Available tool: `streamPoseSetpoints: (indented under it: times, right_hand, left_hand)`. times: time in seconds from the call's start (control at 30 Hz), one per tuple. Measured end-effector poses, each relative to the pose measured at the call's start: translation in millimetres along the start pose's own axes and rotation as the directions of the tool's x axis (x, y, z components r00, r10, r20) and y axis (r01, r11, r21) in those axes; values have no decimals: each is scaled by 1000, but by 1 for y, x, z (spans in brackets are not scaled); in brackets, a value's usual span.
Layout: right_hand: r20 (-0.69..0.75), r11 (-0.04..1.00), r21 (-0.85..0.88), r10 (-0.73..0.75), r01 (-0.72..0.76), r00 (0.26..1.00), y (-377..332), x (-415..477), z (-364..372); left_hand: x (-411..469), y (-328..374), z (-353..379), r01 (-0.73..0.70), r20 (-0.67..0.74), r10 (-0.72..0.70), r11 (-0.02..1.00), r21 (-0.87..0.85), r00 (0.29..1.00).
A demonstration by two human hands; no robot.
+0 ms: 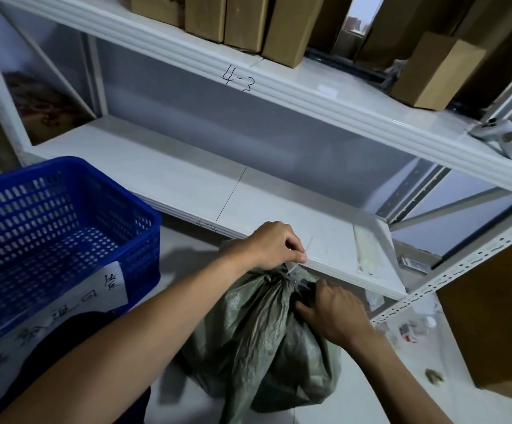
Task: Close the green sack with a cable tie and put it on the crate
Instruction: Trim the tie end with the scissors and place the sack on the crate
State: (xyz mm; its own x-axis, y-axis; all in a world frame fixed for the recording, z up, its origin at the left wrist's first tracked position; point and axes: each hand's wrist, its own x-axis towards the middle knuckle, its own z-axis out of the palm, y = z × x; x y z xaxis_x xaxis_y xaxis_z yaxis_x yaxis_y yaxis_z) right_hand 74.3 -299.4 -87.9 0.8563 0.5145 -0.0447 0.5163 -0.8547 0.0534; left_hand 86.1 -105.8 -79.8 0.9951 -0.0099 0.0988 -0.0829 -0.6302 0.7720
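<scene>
Green sack [264, 341] is gripped at the neck by right hand [334, 313]; cable tie [293, 269] is pinched by left hand [276, 246]; crate [49, 228] at 9 o'clock.

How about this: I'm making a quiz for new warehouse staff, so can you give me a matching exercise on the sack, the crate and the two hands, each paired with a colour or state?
Things:
1. sack
2. crate
3. left hand
4. right hand

States:
A. pinches the cable tie
B. blue, with a paper label
C. grips the sack's neck
D. green, neck bunched

Pairs: 1-D, 2-B, 3-A, 4-C
</scene>
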Motion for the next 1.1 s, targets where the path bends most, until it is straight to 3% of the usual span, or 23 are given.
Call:
streamPoseSetpoints:
  times: [0.27,0.5,0.63,0.83,0.97,1.1]
  right_hand:
    - [-73,997,8,-74,75,995,-3,0,8]
    - [-122,979,-123,-178,163,976,14,-2,15]
    - [-82,981,-96,-179,171,980,18,-4,23]
    - [-50,973,232,32,-19,998,31,-6,20]
    - [38,799,580,168,-159,985,42,-5,16]
    - [50,650,746,164,-146,985,48,-2,10]
  left_hand:
    - [-4,10,5,-54,69,50,997,50,996]
    - [-3,10,2,-73,36,73,997,-5,997]
    - [-3,17,1,-93,-21,91,994,-59,996]
    - [4,-2,-25,30,-222,-134,909,-416,966]
    - [3,-11,-34,79,-245,-277,795,-601,929]
    - [2,-20,-22,181,-165,-358,754,-631,919]
